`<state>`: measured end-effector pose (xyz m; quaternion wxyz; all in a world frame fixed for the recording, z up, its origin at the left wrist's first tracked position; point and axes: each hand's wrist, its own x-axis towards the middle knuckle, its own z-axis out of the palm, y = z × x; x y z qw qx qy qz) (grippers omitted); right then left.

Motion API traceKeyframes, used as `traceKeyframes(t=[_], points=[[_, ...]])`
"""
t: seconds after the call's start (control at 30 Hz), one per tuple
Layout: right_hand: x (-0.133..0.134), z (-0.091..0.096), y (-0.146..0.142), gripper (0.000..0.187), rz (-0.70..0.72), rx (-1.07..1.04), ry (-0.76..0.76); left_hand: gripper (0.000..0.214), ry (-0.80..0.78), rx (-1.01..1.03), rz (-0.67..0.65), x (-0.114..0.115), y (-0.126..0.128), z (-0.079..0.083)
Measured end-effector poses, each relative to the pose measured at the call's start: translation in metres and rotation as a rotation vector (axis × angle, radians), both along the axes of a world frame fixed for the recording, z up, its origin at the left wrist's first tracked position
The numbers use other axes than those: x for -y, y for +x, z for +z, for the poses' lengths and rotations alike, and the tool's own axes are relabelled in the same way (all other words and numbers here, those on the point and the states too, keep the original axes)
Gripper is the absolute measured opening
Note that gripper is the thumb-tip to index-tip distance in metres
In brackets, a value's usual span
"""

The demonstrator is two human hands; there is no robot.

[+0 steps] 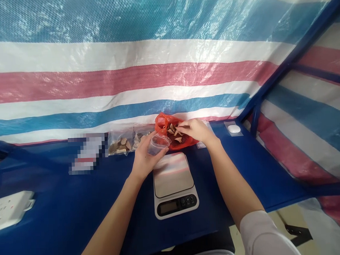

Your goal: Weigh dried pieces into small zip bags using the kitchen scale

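Your left hand (pixel 145 155) curls fingers and thumb around a clear cup (pixel 157 144) near the far edge of the scale (pixel 174 175). Beyond the scale, your right hand (pixel 197 129) reaches into the red bag (pixel 161 121), fingertips drawn together at the brown pieces (pixel 172 129); whether they pinch one, I cannot tell.

Moderately bright; white glare patches on striped tarp (pixel 134 76). Digital kitchen scale (pixel 175 185) mirrors stripes. Glints on clear plastic cup (pixel 158 143). Blue tabletop (pixel 78 205) darker. Edges stretched, soft. Pixelated block (pixel 88 153) left of centre.
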<state>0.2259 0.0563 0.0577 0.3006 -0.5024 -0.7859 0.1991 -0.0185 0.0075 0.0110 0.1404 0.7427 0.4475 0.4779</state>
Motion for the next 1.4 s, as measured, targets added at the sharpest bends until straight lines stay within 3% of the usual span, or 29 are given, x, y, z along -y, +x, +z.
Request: traceKeyframes(t=[0.27,0.6,0.97,1.23,1.4], points=[[-0.008,-0.011,-0.005,0.017,0.090,0.278,-0.060,0.060,-0.033,0.026,0.009,-0.008,0.001,-0.008],[-0.009,-0.025,-0.017,0.022,0.075,0.534,-0.067,0.060,-0.030,0.018,0.012,-0.006,0.000,-0.015],[-0.008,-0.021,-0.015,0.022,0.089,0.518,-0.061,0.056,-0.005,0.019,0.009,-0.004,0.001,-0.013],[-0.014,-0.028,-0.010,0.021,0.087,0.389,-0.076,0.056,0.028,0.008,-0.007,-0.004,0.001,-0.014],[-0.011,-0.019,-0.008,0.021,0.083,0.271,-0.064,0.058,-0.002,-0.002,0.004,-0.003,0.001,-0.015]])
